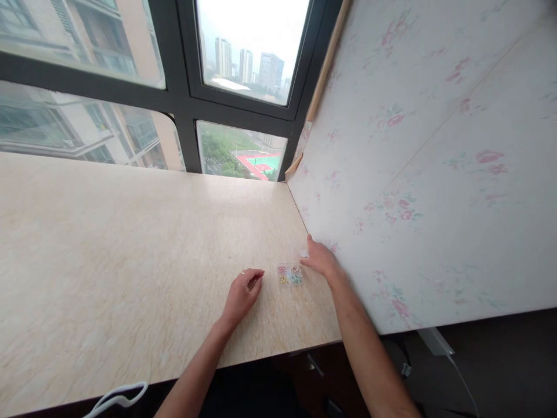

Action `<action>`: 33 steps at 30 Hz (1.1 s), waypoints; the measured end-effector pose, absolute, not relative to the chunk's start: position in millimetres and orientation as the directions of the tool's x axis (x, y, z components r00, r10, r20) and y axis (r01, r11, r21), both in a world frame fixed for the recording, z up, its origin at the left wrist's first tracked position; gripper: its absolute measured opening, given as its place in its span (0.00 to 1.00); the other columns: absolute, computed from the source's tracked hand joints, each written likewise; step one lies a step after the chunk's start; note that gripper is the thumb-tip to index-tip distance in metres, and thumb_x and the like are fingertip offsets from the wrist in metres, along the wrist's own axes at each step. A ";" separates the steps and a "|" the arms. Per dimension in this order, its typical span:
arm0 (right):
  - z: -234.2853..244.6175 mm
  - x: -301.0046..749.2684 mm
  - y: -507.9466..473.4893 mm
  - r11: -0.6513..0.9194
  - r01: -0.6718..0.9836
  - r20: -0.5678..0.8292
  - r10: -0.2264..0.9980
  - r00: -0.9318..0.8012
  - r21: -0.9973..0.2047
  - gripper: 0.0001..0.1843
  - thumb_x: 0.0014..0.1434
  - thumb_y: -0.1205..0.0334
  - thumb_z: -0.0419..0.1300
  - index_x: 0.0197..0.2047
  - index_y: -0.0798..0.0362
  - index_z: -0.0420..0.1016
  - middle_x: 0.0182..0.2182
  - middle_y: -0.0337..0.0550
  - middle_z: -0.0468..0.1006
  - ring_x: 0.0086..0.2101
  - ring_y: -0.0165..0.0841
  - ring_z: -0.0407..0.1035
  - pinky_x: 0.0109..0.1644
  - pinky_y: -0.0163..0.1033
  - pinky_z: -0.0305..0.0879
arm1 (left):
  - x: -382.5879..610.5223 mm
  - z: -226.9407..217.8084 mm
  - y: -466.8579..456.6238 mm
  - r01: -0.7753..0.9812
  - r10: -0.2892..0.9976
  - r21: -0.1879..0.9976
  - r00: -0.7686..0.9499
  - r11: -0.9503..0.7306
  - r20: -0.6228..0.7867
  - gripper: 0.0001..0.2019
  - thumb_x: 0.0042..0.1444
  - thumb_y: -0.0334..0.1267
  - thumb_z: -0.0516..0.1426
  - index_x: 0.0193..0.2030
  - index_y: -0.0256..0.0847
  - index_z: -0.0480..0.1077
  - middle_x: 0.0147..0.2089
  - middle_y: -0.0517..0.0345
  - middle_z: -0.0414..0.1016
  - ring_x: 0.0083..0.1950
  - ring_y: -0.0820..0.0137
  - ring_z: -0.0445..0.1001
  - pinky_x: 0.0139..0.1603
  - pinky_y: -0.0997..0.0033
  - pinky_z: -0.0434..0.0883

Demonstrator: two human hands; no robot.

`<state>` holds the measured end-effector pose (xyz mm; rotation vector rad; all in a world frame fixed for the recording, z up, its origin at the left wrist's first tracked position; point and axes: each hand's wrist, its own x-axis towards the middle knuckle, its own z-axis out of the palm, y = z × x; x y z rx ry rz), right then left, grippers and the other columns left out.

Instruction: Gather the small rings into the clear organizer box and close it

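Box (289, 274), clear and divided, sits near the counter's (143, 261) right edge, with pink pieces (282, 270), yellow pieces (284, 280) and greenish pieces (296, 279) already grouped inside; what remains to be done cannot be judged. Left hand (242, 290) rests beside it, fingertips close together, grip unclear. Right hand (321, 258) has thumb and forefinger apart near a pale piece (304, 253), perhaps unheld. Lid position is hard to make out; forearms (202, 366) are cut off below.

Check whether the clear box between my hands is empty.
Not empty: the box holds pink pieces, yellow pieces and teal pieces. Whether it is full, I cannot tell.
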<state>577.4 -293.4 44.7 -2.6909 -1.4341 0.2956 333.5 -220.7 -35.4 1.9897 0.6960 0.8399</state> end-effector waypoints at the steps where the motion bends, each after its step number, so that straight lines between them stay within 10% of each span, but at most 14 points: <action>1: 48.1 573.2 -293.7 -0.573 0.804 -0.084 0.819 0.567 -0.157 0.47 0.50 0.63 0.63 0.68 0.65 0.45 0.49 0.65 0.73 0.50 0.50 0.68 0.51 0.46 0.62 | 333.4 -35.4 -220.6 0.156 0.724 0.859 0.622 -0.488 0.298 0.08 0.58 0.35 0.52 0.42 0.41 0.71 0.40 0.55 0.76 0.42 0.67 0.75 0.45 0.63 0.72; 6: 63.1 549.8 -301.3 -0.410 0.657 0.141 0.773 0.619 -0.633 0.48 0.48 0.54 0.67 0.67 0.55 0.49 0.57 0.58 0.67 0.58 0.48 0.59 0.61 0.53 0.53 | 333.6 -35.7 -220.9 0.150 0.723 0.863 0.624 -0.483 0.296 0.08 0.59 0.35 0.51 0.41 0.41 0.71 0.40 0.55 0.76 0.41 0.67 0.74 0.44 0.62 0.72; 9: 67.4 530.0 -310.3 -0.077 0.141 0.018 0.821 0.571 -0.987 0.43 0.46 0.53 0.69 0.62 0.52 0.57 0.56 0.53 0.69 0.56 0.42 0.63 0.61 0.49 0.56 | 333.3 -32.3 -222.4 0.122 0.731 0.879 0.615 -0.460 0.297 0.08 0.59 0.37 0.52 0.41 0.41 0.71 0.40 0.54 0.76 0.40 0.67 0.74 0.43 0.62 0.72; 12: 67.3 510.2 -319.8 0.014 -0.462 -0.168 0.922 0.350 -0.887 0.31 0.50 0.49 0.66 0.52 0.57 0.67 0.50 0.55 0.74 0.53 0.42 0.67 0.60 0.49 0.59 | 330.9 -25.2 -225.4 0.054 0.741 0.892 0.579 -0.449 0.338 0.12 0.58 0.41 0.55 0.48 0.41 0.68 0.44 0.52 0.74 0.41 0.67 0.74 0.42 0.62 0.72; 15: 62.4 495.5 -327.9 -0.072 -0.718 -0.248 0.958 0.144 -0.692 0.30 0.57 0.44 0.58 0.51 0.62 0.69 0.50 0.59 0.74 0.53 0.40 0.67 0.60 0.47 0.59 | 326.1 -18.3 -229.7 -0.020 0.727 0.878 0.552 -0.477 0.408 0.23 0.54 0.45 0.60 0.56 0.44 0.63 0.51 0.49 0.70 0.46 0.63 0.72 0.44 0.60 0.71; 24: 41.8 474.2 -339.1 -0.207 -0.790 -0.251 0.965 -0.070 -0.577 0.30 0.61 0.46 0.52 0.55 0.63 0.67 0.53 0.57 0.72 0.54 0.40 0.66 0.60 0.45 0.57 | 322.6 4.3 -243.7 -0.148 0.630 0.878 0.644 -0.454 0.434 0.39 0.48 0.46 0.65 0.64 0.47 0.53 0.63 0.44 0.60 0.61 0.55 0.62 0.56 0.51 0.65; 33: 44.2 477.9 -350.1 -0.099 -0.478 -0.201 0.965 0.167 -0.873 0.29 0.60 0.44 0.54 0.59 0.51 0.64 0.58 0.51 0.66 0.57 0.44 0.62 0.60 0.53 0.57 | 331.2 15.7 -238.9 -0.090 0.610 0.913 0.718 -0.397 0.336 0.37 0.47 0.43 0.66 0.63 0.48 0.57 0.61 0.47 0.65 0.58 0.59 0.67 0.55 0.55 0.68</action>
